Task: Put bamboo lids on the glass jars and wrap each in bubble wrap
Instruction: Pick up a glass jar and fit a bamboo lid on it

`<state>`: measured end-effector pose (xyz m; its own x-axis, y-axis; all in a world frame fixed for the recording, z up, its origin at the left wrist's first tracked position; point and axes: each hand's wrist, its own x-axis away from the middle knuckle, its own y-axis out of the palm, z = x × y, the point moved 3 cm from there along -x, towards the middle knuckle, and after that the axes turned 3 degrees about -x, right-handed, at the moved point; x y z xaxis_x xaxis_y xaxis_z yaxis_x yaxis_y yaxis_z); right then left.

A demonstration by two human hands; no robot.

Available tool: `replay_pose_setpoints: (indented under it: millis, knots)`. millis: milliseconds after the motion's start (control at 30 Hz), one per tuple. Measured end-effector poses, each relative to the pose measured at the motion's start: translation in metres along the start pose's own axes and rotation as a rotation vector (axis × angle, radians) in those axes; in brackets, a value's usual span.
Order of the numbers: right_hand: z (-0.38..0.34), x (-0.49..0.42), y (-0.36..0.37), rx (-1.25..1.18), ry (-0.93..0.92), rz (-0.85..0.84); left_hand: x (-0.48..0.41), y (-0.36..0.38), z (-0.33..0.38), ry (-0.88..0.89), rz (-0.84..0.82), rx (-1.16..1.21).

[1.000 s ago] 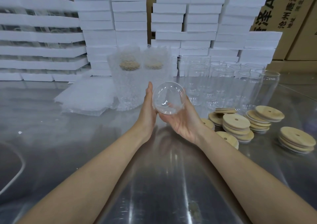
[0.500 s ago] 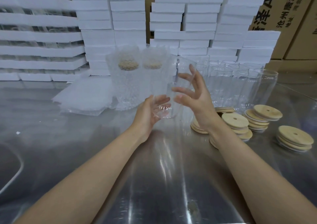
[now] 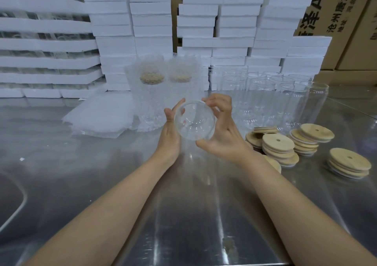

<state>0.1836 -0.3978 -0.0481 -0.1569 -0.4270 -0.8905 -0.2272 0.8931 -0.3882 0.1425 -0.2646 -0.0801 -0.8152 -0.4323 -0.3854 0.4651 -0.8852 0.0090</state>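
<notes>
Early in the task. Two wrapped jars (image 3: 152,96) stand lidded and done at 11 o'clock of the grips. One jar (image 3: 193,121) is held above the bench (image 3: 183,214), mouth or base toward the camera, cannot tell which. It has no lid and no wrap.

Right grip (image 3: 222,131) holds the jar, thumb under it and fingers curled over the top edge. Left grip (image 3: 170,135) lies flat against the jar's left side, fingers straight, propping rather than clasping.

Left to do, as I judge it: lid this jar, wrap it, then do the same for the rest.

Counts:
- wrapped jars: 2
- jar in the grips: 1
- bare jars (image 3: 265,98) at 1 to 2 o'clock: about ten, all unlidded; the clear glass overlaps, so the exact count is unclear
- lids (image 3: 278,149) at 3 to 4 o'clock: five piles, one partly hidden behind the right wrist; several lids per pile, not countable
- wrap sheets (image 3: 98,119) at 9 o'clock: one pile

Lids and sheets look ample for the bare jars.

Foam boxes (image 3: 151,21) are stacked along 12 o'clock, cartons (image 3: 346,10) behind them.
</notes>
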Motion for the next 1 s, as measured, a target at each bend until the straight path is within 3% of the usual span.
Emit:
replay_pose_setpoints:
  millis: [133,233,333,433,500,600,700,767,833,900,1000]
  knots:
    - [0.004,0.002,-0.007,-0.101,0.351,0.069,0.005,0.006,0.008,0.093,-0.131,-0.071]
    - [0.005,0.004,-0.015,-0.152,0.499,-0.028,0.009,0.012,0.003,0.115,-0.207,-0.140]
    - [0.010,0.004,-0.015,-0.215,0.596,-0.208,0.006,0.012,-0.003,0.096,-0.144,-0.135]
    - [0.012,-0.002,-0.020,-0.274,0.717,-0.134,0.003,0.010,-0.004,0.076,-0.071,-0.092]
    - [0.015,-0.007,-0.035,0.034,0.714,-0.073,0.003,0.010,-0.005,0.079,-0.052,-0.097]
    - [0.029,0.000,-0.057,0.647,0.882,-0.297,0.002,0.009,-0.005,0.079,-0.033,-0.109]
    - [0.036,0.014,-0.065,0.824,1.215,-0.590,0.001,0.008,-0.005,0.071,-0.027,-0.126]
    - [0.037,0.019,-0.064,0.851,1.253,-0.674,0.001,0.008,-0.005,0.058,-0.046,-0.134]
    - [0.040,0.019,-0.066,0.883,1.224,-0.620,0.002,0.010,-0.005,0.045,-0.078,-0.148]
    - [0.040,0.016,-0.070,0.886,1.188,-0.462,0.003,0.011,-0.004,0.041,-0.105,-0.162]
    - [0.033,0.006,-0.073,0.696,0.976,-0.035,0.004,0.012,-0.003,0.040,-0.117,-0.162]
